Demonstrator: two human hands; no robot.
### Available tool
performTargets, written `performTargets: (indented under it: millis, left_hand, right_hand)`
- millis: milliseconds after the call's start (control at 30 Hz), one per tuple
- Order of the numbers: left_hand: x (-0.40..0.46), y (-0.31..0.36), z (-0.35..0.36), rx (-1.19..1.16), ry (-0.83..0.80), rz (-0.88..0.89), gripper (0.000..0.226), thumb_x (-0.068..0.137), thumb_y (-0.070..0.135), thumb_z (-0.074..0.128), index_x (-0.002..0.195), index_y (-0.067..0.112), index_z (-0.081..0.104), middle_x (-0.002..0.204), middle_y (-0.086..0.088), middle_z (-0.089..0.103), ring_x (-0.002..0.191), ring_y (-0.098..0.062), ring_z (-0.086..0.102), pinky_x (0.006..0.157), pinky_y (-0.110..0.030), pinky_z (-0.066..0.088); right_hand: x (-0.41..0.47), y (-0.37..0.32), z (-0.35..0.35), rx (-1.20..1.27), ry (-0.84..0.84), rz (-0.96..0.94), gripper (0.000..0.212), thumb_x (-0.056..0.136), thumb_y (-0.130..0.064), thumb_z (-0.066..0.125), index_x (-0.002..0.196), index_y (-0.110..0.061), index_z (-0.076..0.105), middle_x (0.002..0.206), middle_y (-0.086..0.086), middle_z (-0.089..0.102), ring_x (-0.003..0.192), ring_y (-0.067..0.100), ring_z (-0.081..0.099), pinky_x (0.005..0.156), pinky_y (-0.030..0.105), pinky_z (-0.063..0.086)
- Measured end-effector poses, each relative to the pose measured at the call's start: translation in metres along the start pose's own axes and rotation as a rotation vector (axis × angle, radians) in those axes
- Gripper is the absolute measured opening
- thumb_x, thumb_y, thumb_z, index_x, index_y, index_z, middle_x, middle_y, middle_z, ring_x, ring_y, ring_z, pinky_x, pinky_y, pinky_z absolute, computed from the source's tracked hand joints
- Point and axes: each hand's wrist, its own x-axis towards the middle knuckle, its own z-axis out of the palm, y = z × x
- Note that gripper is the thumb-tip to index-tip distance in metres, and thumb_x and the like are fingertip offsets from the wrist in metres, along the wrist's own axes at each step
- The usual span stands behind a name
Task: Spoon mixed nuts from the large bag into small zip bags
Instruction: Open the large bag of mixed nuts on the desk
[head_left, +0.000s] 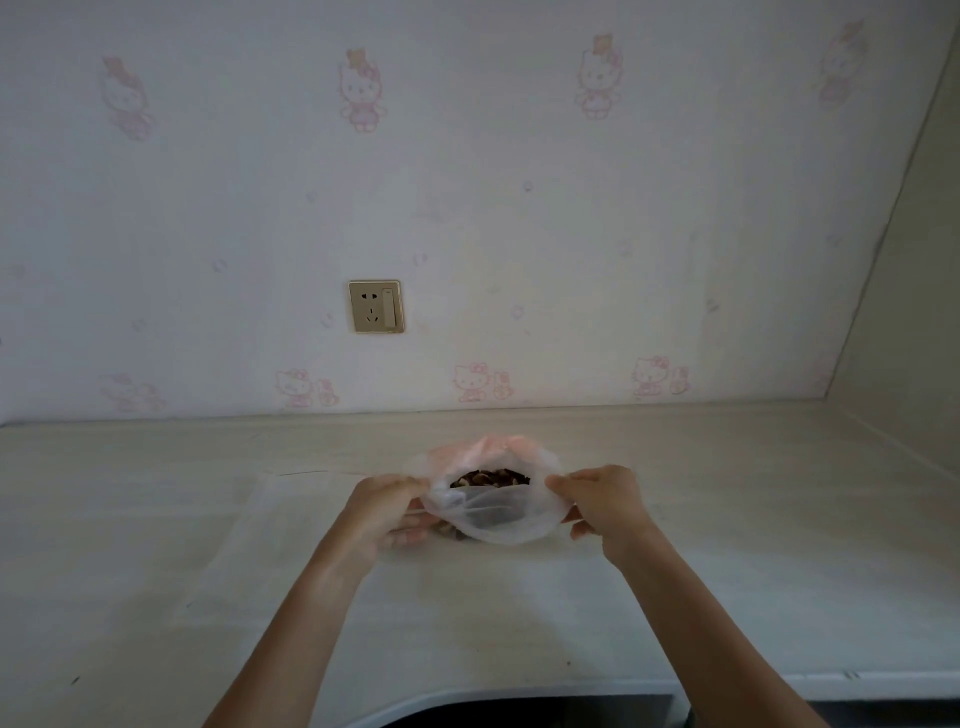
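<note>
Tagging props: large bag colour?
Translucent white large bag, pinkish at back rim; head view.

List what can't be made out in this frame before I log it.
- Nuts in the head view: too small and dark to tell the kinds; the bag film veils most of them.
- Fingertips of the left hand and right hand: folded into the bag's rim.
- Spoon and small zip bags: none discernible; faint clear film lies on the counter.
- Counter's near edge: cut off by the frame bottom.
</note>
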Motion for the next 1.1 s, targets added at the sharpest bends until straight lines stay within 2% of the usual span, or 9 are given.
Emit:
performTargets:
  millis: [167,300,467,633,700,833,933,1033,1100]
  left_hand:
    - [-0.003,0.001,-0.002,-0.595,-0.207,-0.119,0.017,0.102,0.004,0.054,0.109,-0.004,0.067,0.102,-0.023,0.077,0.086,-0.03,0.079,0.066,-0.04,0.066]
    - [-0.008,-0.004,0.005,-0.857,-0.219,-0.185,0.026,0.106,0.001,0.041,0.111,-0.011,0.064,0.105,-0.028,0.075,0.082,-0.035,0.079,0.063,-0.046,0.065]
    - [-0.013,-0.008,0.023,-0.89,-0.103,-0.15,0.023,0.105,-0.003,0.042,0.095,-0.007,0.063,0.074,-0.019,0.075,0.06,-0.024,0.076,0.052,-0.033,0.063]
    - [-0.012,-0.009,0.027,-0.726,-0.057,-0.121,0.02,0.106,0.004,0.045,0.097,-0.002,0.062,0.065,-0.013,0.07,0.052,-0.019,0.069,0.047,-0.028,0.059]
    - [-0.008,-0.012,0.028,-0.655,-0.012,-0.125,0.02,0.107,0.008,0.047,0.108,-0.003,0.064,0.084,-0.016,0.071,0.074,-0.023,0.07,0.063,-0.036,0.062]
    - [-0.009,-0.017,0.025,-0.418,0.032,0.04,0.051,0.1,0.048,0.061,0.128,0.006,0.06,0.1,-0.012,0.069,0.085,-0.022,0.067,0.083,-0.041,0.058]
    - [-0.015,-0.021,0.02,-0.001,0.089,0.233,0.094,0.065,0.071,0.082,0.14,0.031,0.042,0.121,0.003,0.058,0.111,-0.014,0.06,0.095,-0.034,0.05]
    - [-0.01,-0.023,0.022,0.196,0.135,0.383,0.063,0.077,0.047,0.086,0.13,0.028,0.056,0.12,0.011,0.063,0.11,-0.006,0.061,0.081,-0.023,0.047]
    - [-0.006,-0.02,0.024,0.272,0.189,0.446,0.031,0.093,0.037,0.074,0.111,0.013,0.069,0.101,-0.004,0.073,0.097,-0.023,0.069,0.072,-0.025,0.047]
  right_hand:
    - [0.01,0.009,0.004,0.448,-0.043,0.14,0.066,0.089,0.002,0.073,0.147,0.0,0.04,0.086,0.021,0.071,0.06,0.025,0.069,0.051,0.034,0.058]
    - [0.009,0.016,0.008,0.798,-0.142,0.302,0.011,0.099,0.002,0.058,0.11,0.005,0.061,0.086,0.023,0.077,0.063,0.027,0.074,0.049,0.032,0.061]
    - [0.01,0.019,0.016,1.069,-0.187,0.384,0.023,0.106,-0.001,0.045,0.098,0.007,0.065,0.077,0.018,0.076,0.07,0.028,0.075,0.053,0.035,0.062]
    - [0.012,0.015,0.028,1.007,-0.15,0.356,0.031,0.101,0.007,0.036,0.115,0.007,0.063,0.108,0.023,0.064,0.089,0.029,0.06,0.071,0.036,0.055]
    - [0.012,0.014,0.03,0.888,-0.155,0.306,0.032,0.099,0.008,0.04,0.118,0.01,0.065,0.112,0.026,0.063,0.092,0.034,0.061,0.084,0.043,0.053]
    - [0.003,0.014,0.021,0.599,-0.101,0.084,0.051,0.092,0.007,0.043,0.068,-0.025,0.075,0.067,0.012,0.065,0.07,0.026,0.064,0.082,0.045,0.052]
    - [-0.004,0.017,0.016,0.423,-0.121,-0.111,0.02,0.103,-0.022,0.052,0.113,-0.032,0.067,0.091,0.011,0.073,0.081,0.022,0.069,0.075,0.04,0.057]
    - [0.0,0.023,0.014,0.205,-0.17,-0.264,0.032,0.094,-0.033,0.071,0.123,-0.04,0.059,0.102,0.002,0.07,0.084,0.012,0.07,0.067,0.025,0.057]
    - [0.001,0.023,0.018,0.119,-0.151,-0.323,0.027,0.091,-0.033,0.074,0.116,-0.04,0.064,0.088,-0.011,0.071,0.071,0.0,0.068,0.058,0.016,0.055]
